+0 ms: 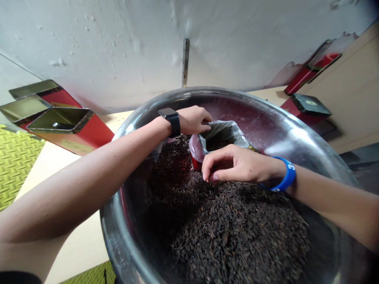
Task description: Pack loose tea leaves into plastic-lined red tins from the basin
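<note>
A large steel bowl holds a heap of dark loose tea leaves. A red tin lined with a clear plastic bag stands in the leaves at the far side. My left hand, with a black watch on the wrist, pinches the bag's far rim and holds it wide. My right hand, with a blue wristband, is cupped with fingers curled, just in front of the bag's mouth above the leaves; what the fingers hold is hidden.
Three open red tins with metal-lined mouths lie at the left on the pale table. A red tin with a dark lid and more red tins stand at the back right. A white wall rises behind. Green matting shows at left.
</note>
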Action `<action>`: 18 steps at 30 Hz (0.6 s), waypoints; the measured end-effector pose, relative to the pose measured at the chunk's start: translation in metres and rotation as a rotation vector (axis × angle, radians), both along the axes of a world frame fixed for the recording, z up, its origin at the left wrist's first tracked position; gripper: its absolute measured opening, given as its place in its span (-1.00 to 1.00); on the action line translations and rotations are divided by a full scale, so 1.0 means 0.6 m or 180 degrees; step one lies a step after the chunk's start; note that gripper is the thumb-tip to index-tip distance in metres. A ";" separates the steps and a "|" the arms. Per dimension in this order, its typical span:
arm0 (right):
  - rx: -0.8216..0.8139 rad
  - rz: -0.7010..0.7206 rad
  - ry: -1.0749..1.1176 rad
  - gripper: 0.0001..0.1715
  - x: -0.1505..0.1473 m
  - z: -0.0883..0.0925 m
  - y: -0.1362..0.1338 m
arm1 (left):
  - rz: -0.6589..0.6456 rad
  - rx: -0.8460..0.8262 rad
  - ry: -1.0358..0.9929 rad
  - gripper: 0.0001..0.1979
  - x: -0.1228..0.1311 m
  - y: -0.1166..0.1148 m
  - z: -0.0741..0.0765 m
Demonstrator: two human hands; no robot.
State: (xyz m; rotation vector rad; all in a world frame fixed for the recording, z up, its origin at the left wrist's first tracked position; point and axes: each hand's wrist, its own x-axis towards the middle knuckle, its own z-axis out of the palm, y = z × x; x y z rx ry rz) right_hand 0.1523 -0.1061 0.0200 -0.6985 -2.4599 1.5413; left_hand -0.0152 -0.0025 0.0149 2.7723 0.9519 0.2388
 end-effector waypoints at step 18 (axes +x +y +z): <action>0.2483 -0.1894 -0.0122 -0.80 0.043 -0.021 0.068 | 0.0019 0.0055 0.0067 -0.71 0.001 0.001 0.000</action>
